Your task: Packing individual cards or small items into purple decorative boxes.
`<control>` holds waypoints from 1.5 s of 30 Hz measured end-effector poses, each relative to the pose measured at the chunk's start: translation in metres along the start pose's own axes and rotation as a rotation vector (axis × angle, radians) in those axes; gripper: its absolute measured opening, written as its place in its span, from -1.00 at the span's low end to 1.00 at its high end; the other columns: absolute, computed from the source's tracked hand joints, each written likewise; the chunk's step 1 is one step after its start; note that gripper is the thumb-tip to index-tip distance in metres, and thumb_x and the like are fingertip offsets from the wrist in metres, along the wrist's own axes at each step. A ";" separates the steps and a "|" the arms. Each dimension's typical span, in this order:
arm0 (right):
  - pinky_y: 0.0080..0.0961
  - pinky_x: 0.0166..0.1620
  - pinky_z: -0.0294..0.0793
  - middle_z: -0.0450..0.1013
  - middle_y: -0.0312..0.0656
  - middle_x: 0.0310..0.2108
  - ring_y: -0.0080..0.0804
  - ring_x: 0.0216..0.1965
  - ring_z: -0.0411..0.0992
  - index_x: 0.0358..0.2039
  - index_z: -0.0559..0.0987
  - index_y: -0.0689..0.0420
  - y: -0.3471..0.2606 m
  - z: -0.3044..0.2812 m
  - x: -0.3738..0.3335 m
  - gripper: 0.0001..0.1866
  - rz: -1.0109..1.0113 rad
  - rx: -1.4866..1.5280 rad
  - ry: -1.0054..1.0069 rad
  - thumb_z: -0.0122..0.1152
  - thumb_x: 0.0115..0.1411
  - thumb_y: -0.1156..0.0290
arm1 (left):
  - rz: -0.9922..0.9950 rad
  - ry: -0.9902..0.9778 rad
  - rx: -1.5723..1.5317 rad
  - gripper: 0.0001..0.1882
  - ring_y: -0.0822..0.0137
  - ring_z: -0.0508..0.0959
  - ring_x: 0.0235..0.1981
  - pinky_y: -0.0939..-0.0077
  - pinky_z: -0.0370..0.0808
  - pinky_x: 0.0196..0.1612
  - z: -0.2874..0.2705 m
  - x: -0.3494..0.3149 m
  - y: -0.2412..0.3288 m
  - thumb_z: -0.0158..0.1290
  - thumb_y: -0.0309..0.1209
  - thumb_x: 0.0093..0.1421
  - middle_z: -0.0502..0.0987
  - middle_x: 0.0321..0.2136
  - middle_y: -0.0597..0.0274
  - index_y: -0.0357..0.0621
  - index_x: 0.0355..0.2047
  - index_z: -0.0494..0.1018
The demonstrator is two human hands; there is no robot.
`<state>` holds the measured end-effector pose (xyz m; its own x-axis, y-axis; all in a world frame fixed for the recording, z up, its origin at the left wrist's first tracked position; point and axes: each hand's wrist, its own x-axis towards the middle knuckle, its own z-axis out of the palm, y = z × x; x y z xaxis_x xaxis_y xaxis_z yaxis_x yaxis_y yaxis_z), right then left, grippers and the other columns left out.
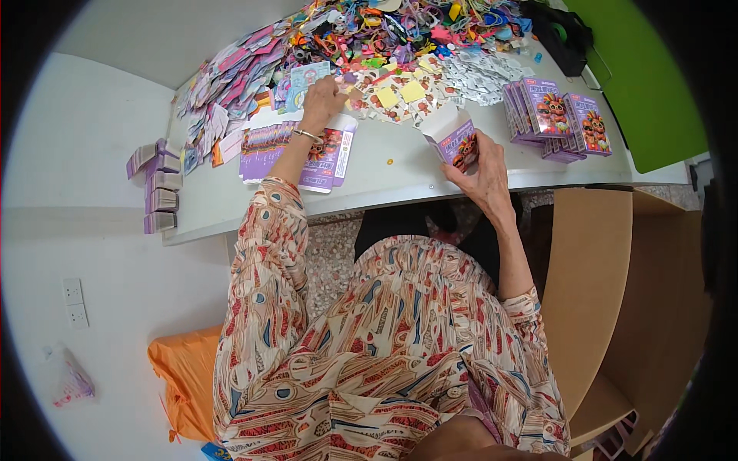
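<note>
In my right hand (484, 177) is a small purple printed box (455, 146), gripped at its right side between thumb and fingers. Its white top flaps stand up, unclosed. My left hand (323, 101) reaches to the front of the heaped small items, its fingers bent down beside a light blue card (306, 83). What those fingertips pinch, if anything, is hidden. Beneath my left forearm lies a stack of flattened purple cartons (258, 152). Right of that hand, printed sticker sheets (423, 77) spread out, with yellow paper squares (412, 91) on top.
Colourful trinkets (400, 34) heap along the back, with pink packets (234, 69) to the left and silvery packets (488, 77) to the right. Filled purple boxes (550, 111) stand at right, more purple boxes (163, 188) at the left edge. A cardboard carton (588, 261) sits beside me.
</note>
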<state>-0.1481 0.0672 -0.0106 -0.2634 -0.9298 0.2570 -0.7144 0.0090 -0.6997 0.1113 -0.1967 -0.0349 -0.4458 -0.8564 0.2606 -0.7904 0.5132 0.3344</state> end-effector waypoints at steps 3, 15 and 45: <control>-0.25 -0.02 0.35 0.38 0.07 -0.11 -0.07 -0.09 0.32 0.10 0.32 0.29 0.002 -0.001 0.000 -0.18 -0.027 0.016 0.012 0.41 -0.15 0.17 | -0.016 0.043 -0.154 -0.82 0.03 0.56 -0.45 0.21 0.48 -0.33 -0.004 -0.004 0.007 0.12 -0.35 -0.05 0.53 -0.54 0.02 -0.22 -0.50 0.48; -0.25 -0.05 0.35 0.38 0.04 -0.21 -0.09 -0.14 0.32 0.05 0.35 0.28 -0.005 -0.002 0.000 -0.23 -0.009 0.011 -0.021 0.39 -0.14 0.14 | -0.013 -0.103 -0.285 -0.81 0.15 0.59 -0.42 0.32 0.51 -0.29 -0.021 -0.011 0.026 0.11 -0.30 -0.01 0.60 -0.51 0.14 -0.12 -0.46 0.60; -0.19 -0.02 0.33 0.37 0.04 -0.13 0.00 -0.14 0.29 0.04 0.32 0.31 -0.001 -0.001 -0.001 -0.26 -0.077 -0.008 0.024 0.35 -0.10 0.18 | 0.136 0.193 -0.329 -0.78 0.37 0.52 -0.49 0.52 0.41 -0.38 -0.027 0.006 0.068 0.17 -0.31 0.11 0.57 -0.48 0.17 -0.25 -0.40 0.59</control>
<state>-0.1476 0.0680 -0.0097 -0.2228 -0.9188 0.3257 -0.7381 -0.0593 -0.6721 0.0665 -0.1651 0.0141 -0.4248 -0.7692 0.4773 -0.5390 0.6386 0.5493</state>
